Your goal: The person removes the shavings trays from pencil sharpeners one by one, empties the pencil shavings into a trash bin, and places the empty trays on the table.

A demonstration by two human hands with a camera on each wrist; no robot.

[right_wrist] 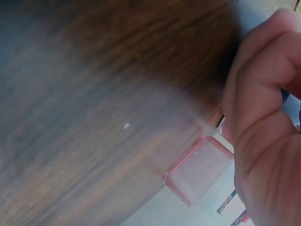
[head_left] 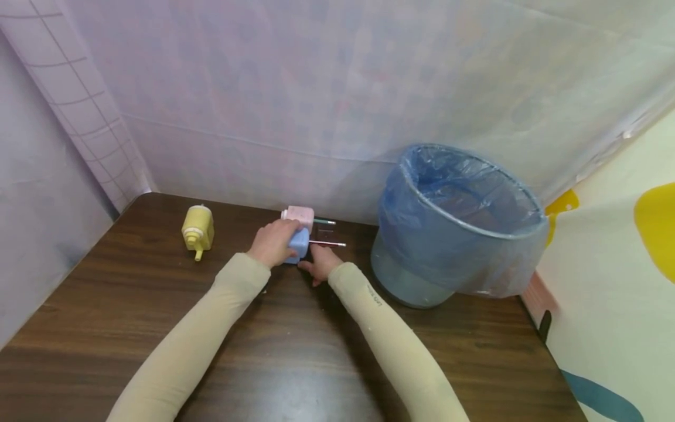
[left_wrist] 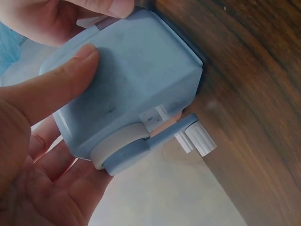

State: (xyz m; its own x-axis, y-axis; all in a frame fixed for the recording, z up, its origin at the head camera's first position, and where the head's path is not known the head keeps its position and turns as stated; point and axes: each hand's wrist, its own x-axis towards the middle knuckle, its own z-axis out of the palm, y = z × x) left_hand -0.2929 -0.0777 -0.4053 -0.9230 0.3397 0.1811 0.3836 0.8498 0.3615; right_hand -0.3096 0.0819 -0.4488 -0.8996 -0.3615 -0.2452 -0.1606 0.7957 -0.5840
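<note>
The left hand holds the blue sharpener on the table, beside the pink sharpener; whether the right hand grips, I cannot tell. Steady the body firmly, with pencil straight.

Boxy blue crank-handled sharpener in smooth, satin-looking plastic, mid-frame; faintly glossy dark-brown wood-grain tabletop across the bottom; thin, crinkled, shiny blue plastic bin liner at right

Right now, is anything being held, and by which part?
The left hand holds the blue pencil sharpener by its body; whether the right hand grips it too, I can't tell.
</note>
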